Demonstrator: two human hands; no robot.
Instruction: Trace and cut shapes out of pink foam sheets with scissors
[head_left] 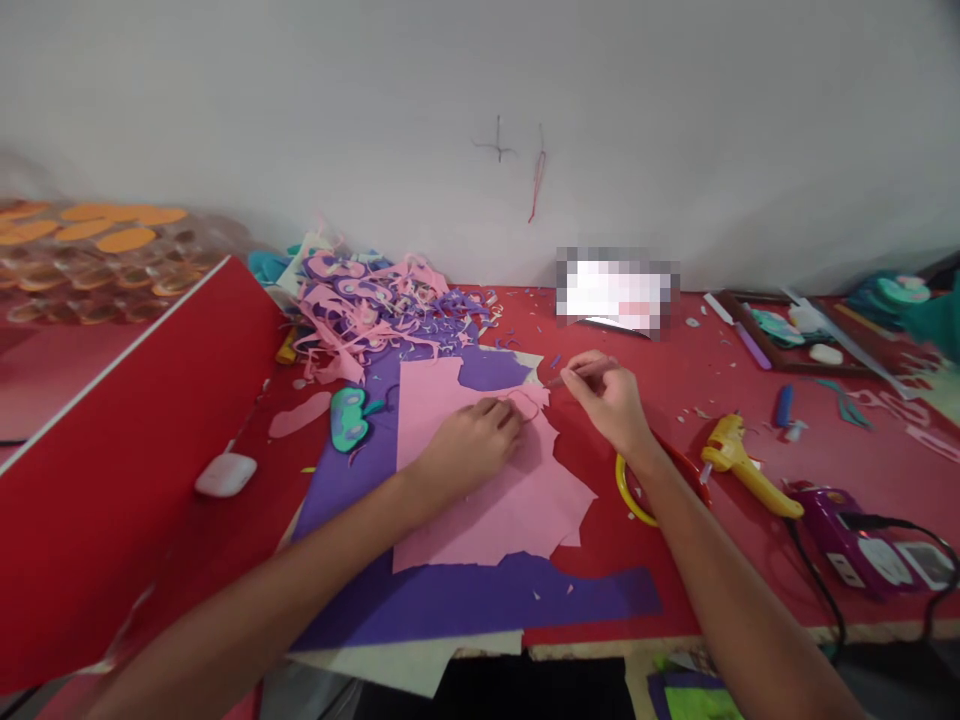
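Pink paper [491, 490] lies under both hands, left [476, 440] and right [609, 395].

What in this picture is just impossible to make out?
All in the head view:
1. The thin tool in the right hand: too small to identify.
2. Whatever the left hand presses on the pink paper: hidden by its fingers.
3. The item by the wall: pixelated out.
4. The orange-topped stack, far left: blurred.
5. The yellow loop: partly covered by the right forearm.

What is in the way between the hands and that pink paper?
Nothing visible. The left hand rests directly on the pink paper; the right hand, pinching a thin stick, is by its top right corner.
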